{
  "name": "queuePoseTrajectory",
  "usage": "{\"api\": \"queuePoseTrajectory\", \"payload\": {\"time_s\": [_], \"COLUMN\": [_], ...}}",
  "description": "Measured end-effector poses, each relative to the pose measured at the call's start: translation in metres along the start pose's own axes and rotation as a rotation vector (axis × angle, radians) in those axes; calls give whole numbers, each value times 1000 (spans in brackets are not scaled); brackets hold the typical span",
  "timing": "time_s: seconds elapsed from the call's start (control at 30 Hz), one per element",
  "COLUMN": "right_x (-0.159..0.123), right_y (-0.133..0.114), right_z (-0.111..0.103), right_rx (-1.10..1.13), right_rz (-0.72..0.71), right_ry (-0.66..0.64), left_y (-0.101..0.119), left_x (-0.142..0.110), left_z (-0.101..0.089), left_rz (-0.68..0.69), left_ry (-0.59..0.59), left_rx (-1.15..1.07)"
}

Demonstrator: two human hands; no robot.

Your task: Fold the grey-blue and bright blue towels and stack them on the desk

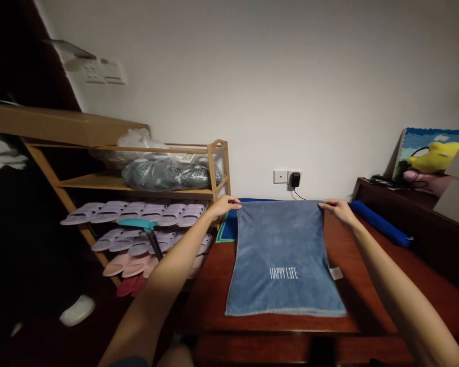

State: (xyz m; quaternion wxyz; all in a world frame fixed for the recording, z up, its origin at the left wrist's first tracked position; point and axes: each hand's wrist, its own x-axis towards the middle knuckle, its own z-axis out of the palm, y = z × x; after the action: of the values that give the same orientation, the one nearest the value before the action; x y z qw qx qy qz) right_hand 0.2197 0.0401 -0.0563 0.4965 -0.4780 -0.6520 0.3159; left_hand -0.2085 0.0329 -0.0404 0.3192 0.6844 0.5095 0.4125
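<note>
A blue-grey towel with white "HAPPY LIFE" lettering hangs stretched between my two hands, above a reddish-brown wooden table. My left hand pinches its far left corner. At the far right corner, my right hand has the edge between thumb and fingers. The towel's near edge falls close to the front of the table; whether it touches the wood I cannot tell. A small white tag sticks out on its right side. Behind and left lies a darker blue cloth with a green border, partly hidden.
To the left stands a wooden rack with several lilac slippers and bagged items. A rolled blue cloth lies at the table's right. A black plug sits in the wall socket. Someone in dark clothes stands far left.
</note>
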Motion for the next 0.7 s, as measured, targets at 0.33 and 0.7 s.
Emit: {"api": "queuePoseTrajectory", "payload": {"time_s": [0.33,0.7], "right_x": [-2,39], "right_y": [-51,-70], "right_z": [0,34], "right_rx": [238,456], "right_rz": [34,-30], "right_ry": [-49,48], "left_y": [48,68], "left_x": [-18,3], "left_z": [-24,-37], "left_rz": [-89,-50], "left_ry": [220,415], "left_rx": [-291,-413]}}
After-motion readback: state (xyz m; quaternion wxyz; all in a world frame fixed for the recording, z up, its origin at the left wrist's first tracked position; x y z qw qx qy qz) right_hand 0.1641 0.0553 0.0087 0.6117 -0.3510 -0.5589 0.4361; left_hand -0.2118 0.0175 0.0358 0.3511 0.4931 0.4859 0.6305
